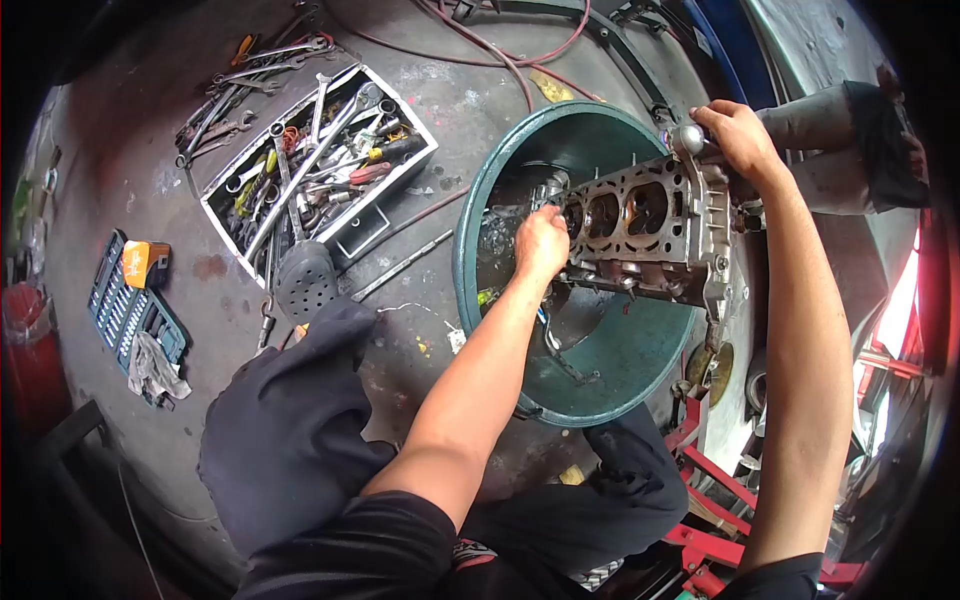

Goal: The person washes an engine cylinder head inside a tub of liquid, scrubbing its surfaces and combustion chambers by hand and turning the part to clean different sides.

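Engine part, one, over one tub

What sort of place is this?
Probably a car repair workshop. A metal engine part, likely a cylinder head, is over a green tub, with both hands at it. Nearby are a box crammed with wrenches and an open tool case.

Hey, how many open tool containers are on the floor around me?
2: the toolbox, just left of the green tub, and the tool case farther left. More may be hidden in the dark picture edges.
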The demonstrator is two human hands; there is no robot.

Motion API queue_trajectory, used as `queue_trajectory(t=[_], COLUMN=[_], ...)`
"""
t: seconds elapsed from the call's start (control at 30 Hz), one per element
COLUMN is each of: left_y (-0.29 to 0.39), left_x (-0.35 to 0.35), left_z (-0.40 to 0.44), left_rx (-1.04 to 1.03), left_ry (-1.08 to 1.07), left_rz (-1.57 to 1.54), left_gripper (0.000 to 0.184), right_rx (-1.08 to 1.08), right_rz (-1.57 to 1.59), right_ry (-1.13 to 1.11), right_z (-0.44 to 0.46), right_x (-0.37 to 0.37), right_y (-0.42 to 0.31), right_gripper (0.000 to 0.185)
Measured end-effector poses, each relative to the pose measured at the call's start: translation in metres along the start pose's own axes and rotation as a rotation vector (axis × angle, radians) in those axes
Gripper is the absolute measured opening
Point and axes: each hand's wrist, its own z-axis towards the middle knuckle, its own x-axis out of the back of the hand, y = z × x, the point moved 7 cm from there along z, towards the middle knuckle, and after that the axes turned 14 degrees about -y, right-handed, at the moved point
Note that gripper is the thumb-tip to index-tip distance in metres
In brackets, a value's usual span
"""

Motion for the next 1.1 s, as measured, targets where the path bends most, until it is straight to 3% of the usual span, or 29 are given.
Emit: queue_trajectory(t=[0.03, 0.13, 0.27, 0.37, 0.4, 0.5, 0.53, 0.6, 0.67, 0.77, 0.8, 0.9, 0.93, 0.97, 1.03, 1.1], left_y=[0.004, 0.039, 0.049, 0.013, 0.02, 0.034, 0.038, 0.031, 0.025, 0.036, 0.042, 0.066, 0.077, 0.083, 0.098, 0.085], left_x=[0.0, -0.008, -0.042, -0.053, -0.047, -0.04, -0.041, -0.046, -0.048, -0.015, 0.001, -0.007, -0.018, -0.036, -0.055, -0.055], left_z=[-0.004, -0.021, -0.026, -0.032, -0.037, -0.04, -0.047, -0.053, -0.052, -0.024, -0.014, 0.003, -0.001, 0.0, -0.028, -0.025], left_rx=[0.006, -0.295, -0.53, -0.459, -0.546, -0.478, -0.426, -0.51, -0.415, -0.097, -0.178, -0.316, -0.327, -0.344, -0.503, -0.46], left_ry=[0.0, 0.175, 0.048, -0.135, -0.143, -0.075, -0.052, -0.045, -0.073, 0.065, 0.238, 0.282, 0.263, 0.066, 0.089, 0.024], left_rz=[-0.001, 0.098, 0.263, 0.047, 0.074, 0.344, 0.325, 0.099, -0.011, -0.323, -0.211, -0.11, -0.08, -0.129, -0.111, 0.023], left_gripper=[0.026, 0.019, 0.038, 0.039, 0.04, 0.041, 0.041, 0.04, 0.039, 0.033, 0.031, 0.032, 0.033, 0.038, 0.046, 0.053], right_rx=[0.003, 0.033, 0.021, 0.013, 0.017, 0.019, 0.017, -0.001, -0.008, -0.004, 0.016, -0.01, -0.037, -0.038, -0.055, -0.053], right_rz=[0.015, 0.037, -0.008, -0.034, -0.03, 0.039, 0.025, -0.016, -0.011, 0.011, 0.014, 0.013, 0.025, 0.028, 0.037, 0.028], right_ry=[-0.004, -0.033, 0.009, 0.03, 0.034, -0.04, -0.03, 0.01, 0.011, -0.018, -0.014, -0.004, -0.006, -0.006, -0.046, -0.031], right_z=[0.001, 0.004, 0.001, -0.001, 0.004, 0.001, 0.001, 0.0, 0.001, -0.002, -0.001, 0.0, 0.001, 0.002, 0.002, 0.0], right_x=[-0.002, -0.003, -0.001, 0.0, 0.003, -0.009, -0.007, -0.001, 0.001, -0.003, -0.001, -0.001, -0.002, -0.002, -0.003, -0.005], right_y=[0.0, 0.001, -0.001, -0.002, -0.002, 0.011, 0.009, -0.002, -0.003, -0.002, -0.002, -0.001, 0.001, 0.001, 0.003, 0.003], right_gripper=[0.05, 0.051, 0.051, 0.051, 0.051, 0.051, 0.051, 0.05, 0.049, 0.049, 0.049, 0.049, 0.05, 0.05, 0.05, 0.05])
